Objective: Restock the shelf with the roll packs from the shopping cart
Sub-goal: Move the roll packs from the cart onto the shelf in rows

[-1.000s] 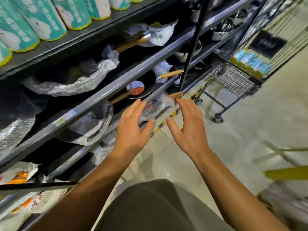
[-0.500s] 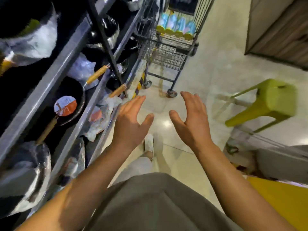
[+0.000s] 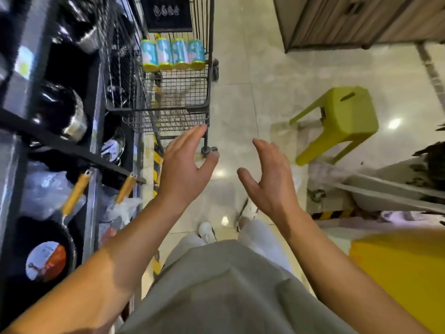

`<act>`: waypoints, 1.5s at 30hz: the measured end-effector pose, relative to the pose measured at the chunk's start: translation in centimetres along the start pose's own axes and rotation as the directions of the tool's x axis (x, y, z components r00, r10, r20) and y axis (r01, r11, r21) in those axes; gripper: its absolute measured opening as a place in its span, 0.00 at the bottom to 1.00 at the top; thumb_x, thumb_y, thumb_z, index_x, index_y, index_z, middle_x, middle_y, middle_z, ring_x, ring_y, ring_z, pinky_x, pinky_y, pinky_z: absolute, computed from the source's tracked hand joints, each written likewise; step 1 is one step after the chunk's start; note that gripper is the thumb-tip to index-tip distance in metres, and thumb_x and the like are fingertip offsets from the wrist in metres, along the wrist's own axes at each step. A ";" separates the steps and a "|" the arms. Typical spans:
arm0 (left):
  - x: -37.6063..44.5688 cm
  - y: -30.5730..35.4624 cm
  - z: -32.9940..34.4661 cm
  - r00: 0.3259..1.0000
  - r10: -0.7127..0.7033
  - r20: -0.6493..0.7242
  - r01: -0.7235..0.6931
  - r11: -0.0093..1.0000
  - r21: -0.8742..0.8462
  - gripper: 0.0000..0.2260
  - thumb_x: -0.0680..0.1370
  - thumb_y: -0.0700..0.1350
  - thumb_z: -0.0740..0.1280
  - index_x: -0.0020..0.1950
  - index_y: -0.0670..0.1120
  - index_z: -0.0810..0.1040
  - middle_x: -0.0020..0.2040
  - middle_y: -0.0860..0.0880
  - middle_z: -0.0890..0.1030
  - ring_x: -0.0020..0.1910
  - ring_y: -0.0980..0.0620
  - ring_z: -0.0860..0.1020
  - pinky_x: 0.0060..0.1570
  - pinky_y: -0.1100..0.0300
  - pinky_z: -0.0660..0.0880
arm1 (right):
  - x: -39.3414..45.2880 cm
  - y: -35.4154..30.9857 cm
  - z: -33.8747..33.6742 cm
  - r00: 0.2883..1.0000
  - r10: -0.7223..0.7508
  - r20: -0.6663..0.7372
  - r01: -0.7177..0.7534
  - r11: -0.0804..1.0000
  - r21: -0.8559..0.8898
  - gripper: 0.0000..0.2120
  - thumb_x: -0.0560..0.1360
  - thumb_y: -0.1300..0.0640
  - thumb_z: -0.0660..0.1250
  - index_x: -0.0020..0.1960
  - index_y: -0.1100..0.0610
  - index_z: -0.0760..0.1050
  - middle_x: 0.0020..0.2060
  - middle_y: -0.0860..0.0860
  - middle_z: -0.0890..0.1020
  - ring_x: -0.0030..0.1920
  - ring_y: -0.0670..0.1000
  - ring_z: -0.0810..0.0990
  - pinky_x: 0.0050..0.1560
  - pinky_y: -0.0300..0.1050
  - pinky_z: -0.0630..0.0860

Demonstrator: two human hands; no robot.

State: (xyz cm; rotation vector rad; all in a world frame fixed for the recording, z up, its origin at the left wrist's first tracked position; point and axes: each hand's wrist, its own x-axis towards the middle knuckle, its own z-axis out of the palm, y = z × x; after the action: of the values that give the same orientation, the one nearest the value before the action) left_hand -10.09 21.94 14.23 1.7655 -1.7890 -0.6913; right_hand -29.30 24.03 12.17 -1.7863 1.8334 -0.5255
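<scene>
Several teal roll packs point(image 3: 172, 54) with yellow ends lie side by side at the far end of the wire shopping cart point(image 3: 168, 97), straight ahead on the aisle floor. My left hand point(image 3: 186, 166) and my right hand point(image 3: 269, 175) are raised in front of me, palms facing each other, fingers straight and spread, holding nothing. Both hands are short of the cart's near end and touch nothing. The shelf point(image 3: 94, 131) runs along my left side.
The shelf holds black frying pans point(image 3: 45, 251) with wooden handles and wrapped pots. A lime green plastic stool point(image 3: 342, 121) stands on the tiled floor to the right. A yellow object point(image 3: 404, 273) sits at the lower right. A dark mat hangs behind the cart.
My view has swung from the shelf to the aisle, and the cart has come much closer and centred. Both hands stay raised and empty.
</scene>
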 end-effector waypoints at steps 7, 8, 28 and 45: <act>10.2 1.1 2.7 0.999 -0.048 -0.011 0.048 0.999 -0.001 0.28 0.76 0.55 0.63 0.75 0.47 0.69 0.74 0.50 0.71 0.74 0.50 0.66 0.74 0.54 0.61 | 11.4 2.0 -2.1 0.999 -0.035 -0.025 0.036 0.999 0.013 0.33 0.79 0.46 0.67 0.79 0.55 0.61 0.78 0.52 0.65 0.81 0.55 0.53 0.80 0.53 0.52; 11.7 1.4 3.1 0.998 -0.062 -0.033 0.062 0.998 -0.001 0.28 0.76 0.55 0.63 0.75 0.47 0.70 0.74 0.50 0.71 0.74 0.50 0.66 0.74 0.55 0.61 | 13.3 2.3 -2.5 0.999 -0.052 -0.012 0.052 0.999 0.017 0.33 0.78 0.46 0.67 0.79 0.55 0.61 0.77 0.52 0.65 0.81 0.56 0.53 0.80 0.51 0.51; 35.9 4.0 5.2 0.922 -0.283 -0.263 0.289 0.957 -0.017 0.26 0.78 0.53 0.64 0.75 0.47 0.70 0.73 0.49 0.72 0.72 0.49 0.69 0.72 0.57 0.61 | 44.4 0.7 -7.4 0.918 -0.346 0.196 0.358 0.933 -0.028 0.36 0.75 0.41 0.61 0.78 0.58 0.63 0.76 0.56 0.68 0.79 0.60 0.57 0.79 0.53 0.53; 56.3 1.0 3.6 0.922 -0.324 -0.213 0.324 0.945 -0.034 0.24 0.79 0.50 0.67 0.74 0.45 0.71 0.72 0.47 0.73 0.72 0.48 0.69 0.70 0.61 0.60 | 62.6 -1.5 -5.8 0.896 -0.330 0.299 0.364 0.929 -0.065 0.37 0.75 0.39 0.58 0.78 0.58 0.63 0.76 0.55 0.68 0.79 0.60 0.57 0.78 0.50 0.50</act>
State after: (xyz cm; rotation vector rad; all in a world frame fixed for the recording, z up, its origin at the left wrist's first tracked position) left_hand -13.69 -34.40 13.18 2.0766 -1.3688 -0.5953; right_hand -31.22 -38.79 11.54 -2.1630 1.3824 -0.2705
